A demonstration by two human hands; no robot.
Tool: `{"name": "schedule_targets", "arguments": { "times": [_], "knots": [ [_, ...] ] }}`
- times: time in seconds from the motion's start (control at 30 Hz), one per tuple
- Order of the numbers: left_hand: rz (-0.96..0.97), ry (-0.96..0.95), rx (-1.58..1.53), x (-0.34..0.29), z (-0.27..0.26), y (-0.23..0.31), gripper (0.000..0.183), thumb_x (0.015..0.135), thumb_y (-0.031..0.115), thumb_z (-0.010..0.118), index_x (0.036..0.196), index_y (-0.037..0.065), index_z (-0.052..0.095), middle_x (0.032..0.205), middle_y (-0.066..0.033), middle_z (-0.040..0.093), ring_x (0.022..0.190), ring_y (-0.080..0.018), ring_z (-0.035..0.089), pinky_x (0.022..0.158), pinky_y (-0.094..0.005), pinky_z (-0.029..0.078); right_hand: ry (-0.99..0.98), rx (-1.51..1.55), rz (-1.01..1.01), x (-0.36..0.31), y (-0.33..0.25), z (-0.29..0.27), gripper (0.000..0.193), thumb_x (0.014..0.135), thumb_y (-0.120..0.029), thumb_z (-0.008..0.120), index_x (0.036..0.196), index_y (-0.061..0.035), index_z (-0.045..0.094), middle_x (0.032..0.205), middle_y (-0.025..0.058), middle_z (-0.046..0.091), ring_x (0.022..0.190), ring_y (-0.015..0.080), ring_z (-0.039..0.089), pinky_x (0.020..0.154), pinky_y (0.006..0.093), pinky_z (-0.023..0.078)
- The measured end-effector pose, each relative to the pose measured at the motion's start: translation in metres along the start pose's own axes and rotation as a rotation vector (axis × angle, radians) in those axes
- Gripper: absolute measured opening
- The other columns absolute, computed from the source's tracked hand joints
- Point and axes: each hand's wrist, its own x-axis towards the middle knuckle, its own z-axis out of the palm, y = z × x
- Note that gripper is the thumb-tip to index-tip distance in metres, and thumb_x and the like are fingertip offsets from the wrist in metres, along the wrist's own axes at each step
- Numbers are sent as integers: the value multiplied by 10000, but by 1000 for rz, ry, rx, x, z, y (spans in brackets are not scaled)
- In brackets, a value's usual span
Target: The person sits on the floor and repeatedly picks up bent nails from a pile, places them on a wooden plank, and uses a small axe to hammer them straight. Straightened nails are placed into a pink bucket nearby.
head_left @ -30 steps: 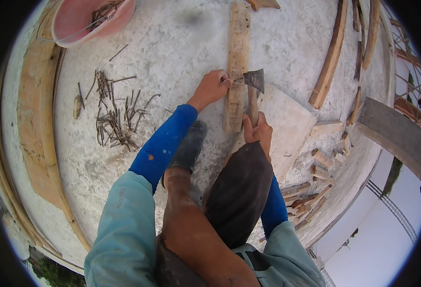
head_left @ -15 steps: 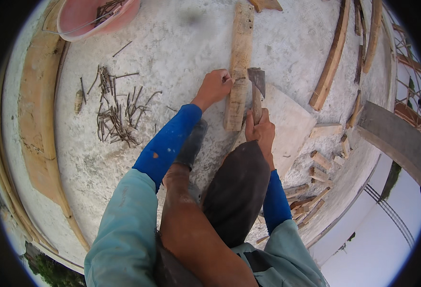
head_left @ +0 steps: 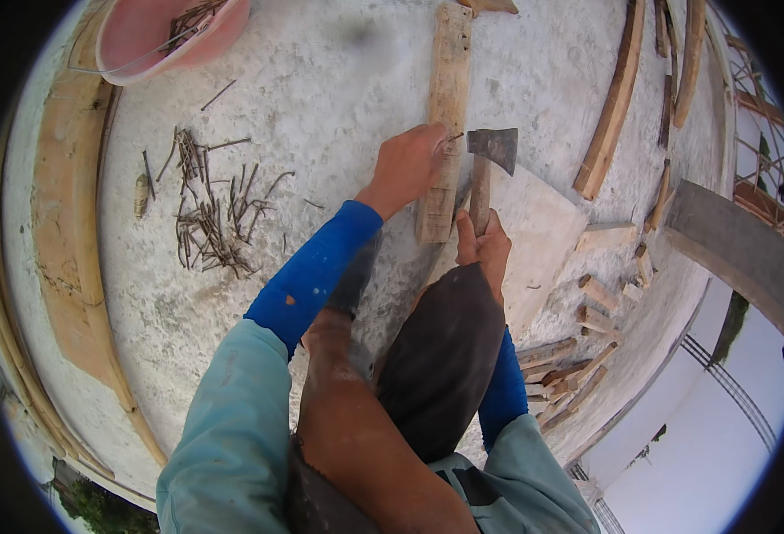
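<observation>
My left hand (head_left: 407, 165) is closed at the left edge of a wooden block (head_left: 450, 84) that lies lengthwise on the concrete. Its fingertips pinch a rusty nail (head_left: 456, 137), whose end pokes out over the wood. My right hand (head_left: 486, 246) is wrapped round the wooden handle of a hatchet (head_left: 493, 147). Just right of the block and the nail hangs the hatchet's dark metal head, apart from both. A heap of bent, rusty nails (head_left: 210, 227) lies on the floor left of my left arm.
A pink bucket (head_left: 165, 62) with nails inside stands at the far left. Beneath my right hand lies a pale flat board (head_left: 543, 231). Small wood offcuts (head_left: 597, 294) are scattered to the right, with long timber strips (head_left: 619, 107) beyond them. A long plank (head_left: 72, 231) runs along the left.
My left hand has shifted slightly away from me along the block with the nail. The hatchet head has swung right, and its blade has turned outward.
</observation>
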Motion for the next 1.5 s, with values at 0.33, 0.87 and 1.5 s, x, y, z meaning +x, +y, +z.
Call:
{"name": "schedule_targets", "arguments": {
  "times": [0.33,0.87,1.5],
  "knots": [
    [-322,-307,30,24,-9,-21,202,980,193,677,949,-6,663,865,-242,716,858,-472,689,760,-559,522,-42,-93,-40,12,20,9,417,1034,-365,682,1068,49,651,796,286,723,730,460,738,661,476,565],
    [-330,-232,-111,20,3,-29,277,1013,186,649,830,-19,612,653,-181,641,554,-298,653,607,-464,503,49,-385,-176,35,1,10,322,1033,-349,662,1026,-34,598,735,258,712,680,493,707,617,544,554],
    [-358,-222,-153,20,8,-30,263,990,194,656,865,-36,626,686,-204,618,597,-311,578,621,-464,454,5,-348,-123,34,22,14,386,1040,-377,661,1019,5,610,741,276,707,719,490,724,635,509,558]
  ]
}}
